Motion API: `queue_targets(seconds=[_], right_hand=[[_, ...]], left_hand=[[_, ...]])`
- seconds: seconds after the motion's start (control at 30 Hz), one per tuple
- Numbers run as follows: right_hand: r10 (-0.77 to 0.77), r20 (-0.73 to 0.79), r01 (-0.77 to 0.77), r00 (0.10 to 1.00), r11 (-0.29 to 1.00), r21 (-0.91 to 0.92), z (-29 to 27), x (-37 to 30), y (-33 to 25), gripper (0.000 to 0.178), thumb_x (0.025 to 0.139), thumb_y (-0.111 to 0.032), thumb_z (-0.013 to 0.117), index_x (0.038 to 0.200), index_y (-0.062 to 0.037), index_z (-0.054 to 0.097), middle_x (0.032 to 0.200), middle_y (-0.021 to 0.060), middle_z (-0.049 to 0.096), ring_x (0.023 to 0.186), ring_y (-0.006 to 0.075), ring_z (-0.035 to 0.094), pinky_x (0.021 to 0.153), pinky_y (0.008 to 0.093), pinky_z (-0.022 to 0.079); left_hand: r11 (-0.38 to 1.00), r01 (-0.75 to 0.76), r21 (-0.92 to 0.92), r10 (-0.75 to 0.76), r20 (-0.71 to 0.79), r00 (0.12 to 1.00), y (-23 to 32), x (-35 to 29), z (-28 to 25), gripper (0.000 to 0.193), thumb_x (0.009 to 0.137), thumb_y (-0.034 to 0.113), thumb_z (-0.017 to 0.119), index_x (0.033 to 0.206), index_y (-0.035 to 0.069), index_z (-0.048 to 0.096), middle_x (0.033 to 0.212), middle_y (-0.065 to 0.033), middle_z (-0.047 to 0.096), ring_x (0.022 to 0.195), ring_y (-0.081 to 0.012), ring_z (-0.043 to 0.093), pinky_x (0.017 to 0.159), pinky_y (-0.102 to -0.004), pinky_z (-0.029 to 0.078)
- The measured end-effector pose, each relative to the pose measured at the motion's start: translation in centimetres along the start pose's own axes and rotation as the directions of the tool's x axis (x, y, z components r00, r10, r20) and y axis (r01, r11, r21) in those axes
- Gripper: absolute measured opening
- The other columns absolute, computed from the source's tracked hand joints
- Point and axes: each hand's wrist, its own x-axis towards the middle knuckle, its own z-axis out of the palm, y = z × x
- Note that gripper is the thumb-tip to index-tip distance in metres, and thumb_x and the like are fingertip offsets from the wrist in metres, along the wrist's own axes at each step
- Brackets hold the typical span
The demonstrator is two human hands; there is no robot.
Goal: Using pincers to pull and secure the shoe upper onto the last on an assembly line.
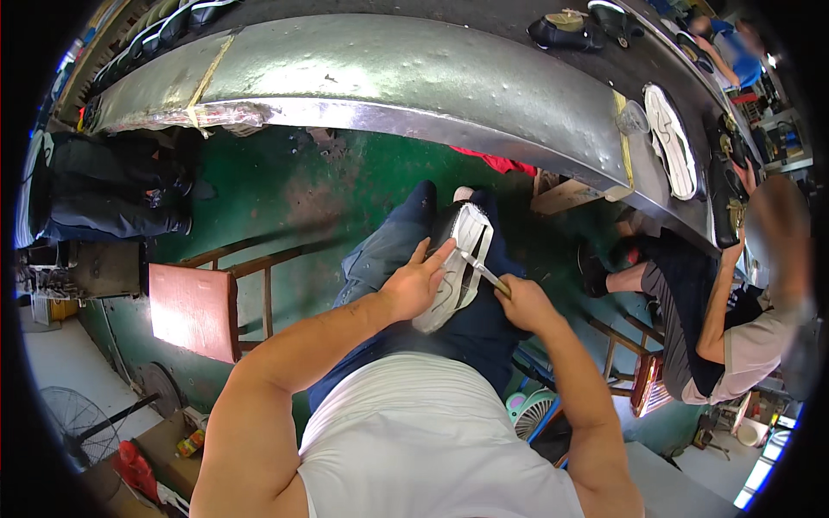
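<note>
On my lap lies a shoe (475,231), its pale underside turned up and dark material showing along its edges. My left hand (414,285) grips the shoe's left side, with two fingers stretched along it. My right hand (525,302) is closed round the handle of a brush (489,274). The brush's light tip reaches to the middle of the shoe's underside, beside my left fingertips; I cannot tell if it touches.
Ahead runs a long metal-faced bench (345,69), with dark shoes (566,33) and a white sole (669,142) on top. A stool (194,311) stands left. At right sits a person (734,337) handling a shoe. A small fan (531,410) is by my right side.
</note>
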Motion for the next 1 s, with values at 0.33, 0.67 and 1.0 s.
queue_targets(seconds=[0.33, 0.67, 1.0], right_hand=[[0.042, 0.013, -0.043, 0.999, 0.999, 0.006, -1.0, 3.7, -2.6, 0.042, 0.1, -0.039, 0.051, 0.097, 0.0015, 0.061, 0.085, 0.0262, 0.067, 0.083, 0.0455, 0.065, 0.075, 0.0509, 0.051], [0.015, 0.046, -0.026, 0.999, 0.97, 0.242, -0.2, 2.1, -1.8, 0.047, 0.101, -0.042, 0.047, 0.091, 0.0013, 0.061, 0.082, 0.026, 0.067, 0.083, 0.0468, 0.064, 0.075, 0.0533, 0.049], [0.012, 0.081, -0.021, 0.997, 0.994, 0.106, 0.4, -1.0, -4.1, 0.046, 0.102, -0.041, 0.047, 0.091, 0.0005, 0.064, 0.083, 0.0241, 0.068, 0.082, 0.0448, 0.065, 0.074, 0.0512, 0.05]], left_hand=[[0.979, 0.129, 0.16, -0.164, 0.228, 0.96, 2.7, 1.5, -1.7, 0.057, 0.105, 0.024, 0.038, 0.158, 0.017, 0.018, 0.126, -0.0318, 0.059, 0.141, -0.0461, 0.033, 0.114, -0.0462, 0.037], [0.964, 0.013, 0.267, -0.106, 0.339, 0.935, 3.0, 1.2, -2.3, 0.061, 0.105, 0.028, 0.043, 0.159, 0.019, 0.016, 0.133, -0.0375, 0.051, 0.131, -0.0504, 0.045, 0.11, -0.0468, 0.041], [0.968, 0.231, 0.098, -0.238, 0.071, 0.969, 2.2, -0.6, 0.1, 0.099, 0.097, 0.042, 0.056, 0.154, -0.007, -0.009, 0.151, -0.0331, 0.036, 0.12, -0.0457, 0.057, 0.1, -0.0446, 0.048]])
